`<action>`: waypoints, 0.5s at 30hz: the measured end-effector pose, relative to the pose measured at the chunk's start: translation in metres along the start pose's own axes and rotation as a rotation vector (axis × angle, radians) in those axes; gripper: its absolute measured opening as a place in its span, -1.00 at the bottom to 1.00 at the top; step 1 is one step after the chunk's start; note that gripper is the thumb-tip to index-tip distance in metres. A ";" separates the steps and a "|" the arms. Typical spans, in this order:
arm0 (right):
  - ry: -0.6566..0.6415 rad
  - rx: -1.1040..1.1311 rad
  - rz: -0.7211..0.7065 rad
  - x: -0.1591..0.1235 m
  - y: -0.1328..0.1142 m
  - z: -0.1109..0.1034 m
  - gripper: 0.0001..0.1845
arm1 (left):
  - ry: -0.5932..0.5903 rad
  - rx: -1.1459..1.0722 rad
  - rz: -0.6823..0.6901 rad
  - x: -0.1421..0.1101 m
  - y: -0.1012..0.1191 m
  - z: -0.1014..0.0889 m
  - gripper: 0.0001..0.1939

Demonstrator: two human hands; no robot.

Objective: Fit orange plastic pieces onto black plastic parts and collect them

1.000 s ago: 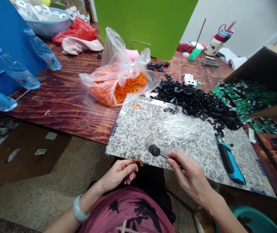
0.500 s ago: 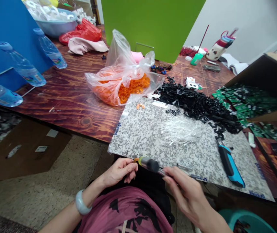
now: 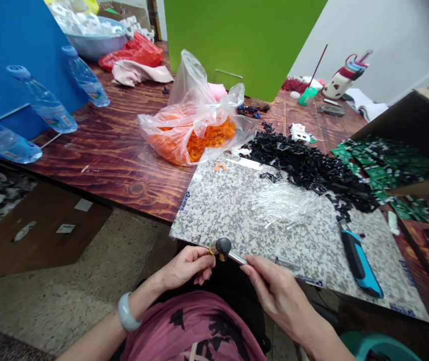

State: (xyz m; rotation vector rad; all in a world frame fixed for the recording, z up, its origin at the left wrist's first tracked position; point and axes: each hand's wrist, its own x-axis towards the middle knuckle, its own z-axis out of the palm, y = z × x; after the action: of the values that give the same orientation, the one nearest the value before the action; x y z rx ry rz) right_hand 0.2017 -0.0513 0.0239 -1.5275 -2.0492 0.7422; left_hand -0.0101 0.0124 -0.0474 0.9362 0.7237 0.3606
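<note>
My right hand [image 3: 274, 286] is closed around the metal handle of a small hammer [image 3: 238, 258]. The hammer's head, with a black end and a yellow edge, is right beside the fingertips of my left hand [image 3: 189, 265]. Those fingers are pinched on a small orange plastic part [image 3: 222, 257], mostly hidden by the hammer head and fingers. Both hands are over my lap, at the near edge of a speckled grey board [image 3: 222, 215]. Another orange piece [image 3: 221, 166] lies at the board's far left, near a knotted clear bag of orange parts [image 3: 206, 140].
On the board are a heap of black parts [image 3: 312, 165], a pile of thin clear strips [image 3: 285, 203] and a blue utility knife [image 3: 361, 260]. Green circuit boards [image 3: 383, 155] spill from a box at right. Water bottles [image 3: 50, 110] stand at left; a teal bucket [image 3: 383, 346] is below.
The hammer's head has swung left and slightly up to my left fingertips, and my right hand has shifted left with it. The left hand stays nearly still. The view has shifted slightly.
</note>
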 end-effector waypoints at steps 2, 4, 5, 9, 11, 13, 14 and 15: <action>0.053 0.008 -0.013 0.003 0.002 -0.006 -0.84 | -0.004 0.020 0.002 0.000 0.000 0.000 -0.57; 0.147 -0.014 -0.039 0.005 0.007 -0.016 -0.85 | -0.009 0.046 0.005 0.000 0.000 0.000 -0.57; 0.184 -0.050 -0.041 0.006 0.011 -0.021 -0.85 | -0.013 0.063 0.009 -0.001 0.001 0.000 -0.58; 0.262 -0.262 -0.023 0.008 0.045 -0.032 -0.83 | -0.033 0.135 0.035 -0.006 0.009 0.002 -0.64; 0.267 -0.347 -0.018 0.008 0.064 -0.031 -0.81 | -0.042 0.223 0.078 -0.010 0.018 0.004 -0.68; 0.273 -0.402 -0.012 0.008 0.079 -0.029 -0.80 | -0.044 0.366 0.152 -0.013 0.026 0.008 -0.69; 0.278 -0.413 -0.011 0.008 0.085 -0.028 -0.80 | -0.042 0.439 0.193 -0.015 0.030 0.009 -0.70; 0.286 -0.416 -0.013 0.008 0.089 -0.027 -0.80 | -0.038 0.502 0.230 -0.015 0.034 0.010 -0.71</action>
State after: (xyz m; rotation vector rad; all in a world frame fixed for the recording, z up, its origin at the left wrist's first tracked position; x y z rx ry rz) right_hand 0.2798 -0.0189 -0.0159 -1.7180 -2.0705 0.0778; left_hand -0.0129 0.0162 -0.0093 1.5055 0.6855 0.3682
